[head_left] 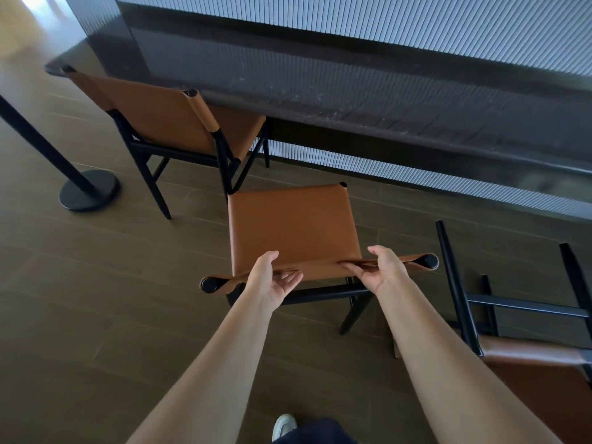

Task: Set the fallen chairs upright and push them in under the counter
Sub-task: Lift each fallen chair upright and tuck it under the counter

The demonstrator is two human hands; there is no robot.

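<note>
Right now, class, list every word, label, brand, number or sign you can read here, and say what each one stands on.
None: no text is readable anywhere.
The middle chair, the left chair, the fallen chair, the counter, the post base and the shoe show no lettering, labels or numbers.

The fallen chair (pixel 541 392) on your right runs off the frame's edge, and the left chair (pixel 153 113) hides part of its seat under the counter (pixel 352 100).
</note>
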